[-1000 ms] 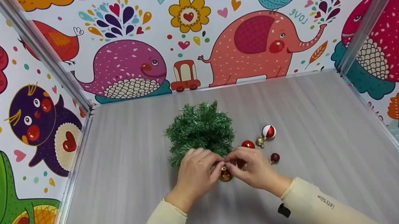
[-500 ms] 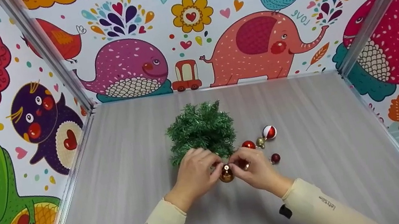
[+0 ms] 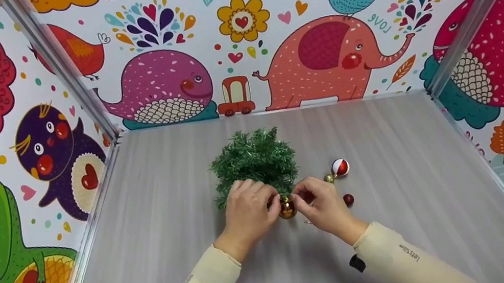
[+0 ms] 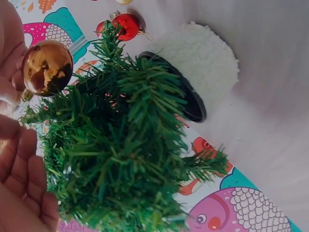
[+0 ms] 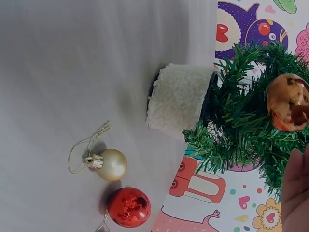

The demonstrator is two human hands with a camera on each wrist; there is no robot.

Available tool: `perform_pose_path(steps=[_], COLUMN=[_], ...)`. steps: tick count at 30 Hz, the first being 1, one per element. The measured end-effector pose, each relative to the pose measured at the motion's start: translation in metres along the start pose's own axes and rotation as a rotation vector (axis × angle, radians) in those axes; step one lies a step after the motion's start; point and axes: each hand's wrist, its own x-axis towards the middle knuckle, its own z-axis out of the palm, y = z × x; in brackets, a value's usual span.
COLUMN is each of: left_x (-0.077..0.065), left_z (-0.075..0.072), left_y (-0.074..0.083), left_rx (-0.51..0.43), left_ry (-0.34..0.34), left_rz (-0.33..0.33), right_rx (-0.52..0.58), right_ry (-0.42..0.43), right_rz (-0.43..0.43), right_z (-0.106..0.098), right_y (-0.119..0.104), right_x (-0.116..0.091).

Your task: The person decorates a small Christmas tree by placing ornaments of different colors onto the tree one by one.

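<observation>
A shiny gold Christmas bauble hangs between my two hands at the near side of a small green artificial Christmas tree. With thumb and fingertips, my left hand pinches near its top from the left. From the other side, my right hand pinches there too; the hanging loop is too small to make out. In the left wrist view the bauble lies against a branch tip. The right wrist view has the bauble in front of the branches, with fingers below it.
Right of the hands lie a red-and-white bauble, a small gold one and a dark red one. The tree's pot has a fluffy white cover. Patterned walls enclose the grey table.
Both hands have moved slightly up toward the tree, carrying the gold bauble with them. A red bauble seen beside the right hand before is now hidden behind it in the head view.
</observation>
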Motion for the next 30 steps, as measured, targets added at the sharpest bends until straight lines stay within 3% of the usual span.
perform_pose_path(steps=[7,13,22,30], left_x=[0.004,0.004,0.001,0.003], left_z=[0.005,0.008,0.008,0.003], left_y=[0.001,0.001,0.000,0.003], left_rx=[0.036,0.051,0.117,0.161], left_ry=[0.078,0.076,0.031,-0.073], left_rz=[-0.067,-0.103,-0.077,-0.044], right_rx=[-0.015,0.005,0.009,0.006], right_ry=[-0.012,-0.041,-0.104,-0.150], right_rz=[0.091,0.220,0.314,0.327], right_z=[0.003,0.006,0.007,0.004], right_y=[-0.001,-0.003,-0.002,-0.004], right_x=[0.006,0.010,0.011,0.012])
